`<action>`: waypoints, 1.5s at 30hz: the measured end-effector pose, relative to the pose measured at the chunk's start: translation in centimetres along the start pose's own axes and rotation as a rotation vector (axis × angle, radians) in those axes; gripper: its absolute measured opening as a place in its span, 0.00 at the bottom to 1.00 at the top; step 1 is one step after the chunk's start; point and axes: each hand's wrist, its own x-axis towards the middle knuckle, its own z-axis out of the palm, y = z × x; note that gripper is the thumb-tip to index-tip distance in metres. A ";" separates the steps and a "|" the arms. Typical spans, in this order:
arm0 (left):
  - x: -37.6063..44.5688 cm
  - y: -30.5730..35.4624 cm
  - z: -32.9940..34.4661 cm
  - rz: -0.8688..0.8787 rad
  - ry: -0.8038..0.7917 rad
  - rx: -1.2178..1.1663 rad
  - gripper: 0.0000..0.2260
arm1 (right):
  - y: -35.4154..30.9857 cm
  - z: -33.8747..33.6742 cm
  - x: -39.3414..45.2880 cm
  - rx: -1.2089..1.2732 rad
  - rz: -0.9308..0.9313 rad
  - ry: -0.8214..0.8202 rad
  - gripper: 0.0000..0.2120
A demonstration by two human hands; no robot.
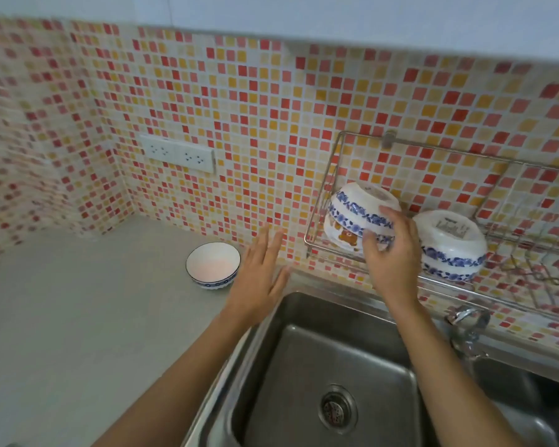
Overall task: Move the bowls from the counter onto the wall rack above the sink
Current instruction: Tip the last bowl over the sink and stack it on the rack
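A white bowl with a blue rim [213,265] stands upright on the grey counter [78,317], near the tiled wall. My left hand [259,279] hovers flat and open just right of it, touching nothing. My right hand [391,253] grips an upside-down white bowl with a blue floral band [362,204], which lies tilted on top of a bear-print bowl [341,235] at the left end of the wire wall rack [433,150]. Another upside-down blue floral bowl [449,243] sits in the rack to the right of my hand.
A steel sink [329,366] with a drain lies below the rack. A tap [468,321] sticks out at the right. A double wall socket [178,153] is set in the mosaic tiles above the counter.
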 end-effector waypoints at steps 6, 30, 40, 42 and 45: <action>1.6 -9.7 -2.4 -0.109 -0.048 0.040 0.28 | -5.9 9.0 -5.7 0.101 -0.138 -0.040 0.16; 3.8 -29.5 3.2 -0.719 -0.214 -0.381 0.23 | -0.9 36.3 -12.5 0.353 1.152 -0.563 0.30; 1.1 -26.8 2.8 -0.795 -0.199 -0.679 0.24 | -3.3 29.2 -14.0 0.550 1.236 -0.507 0.28; 0.2 -24.8 2.5 -0.776 -0.197 -0.705 0.22 | -3.7 26.4 -14.5 0.555 1.212 -0.500 0.28; -2.1 -21.0 2.4 -0.717 -0.183 -0.755 0.19 | -3.2 21.7 -16.0 0.504 1.152 -0.501 0.28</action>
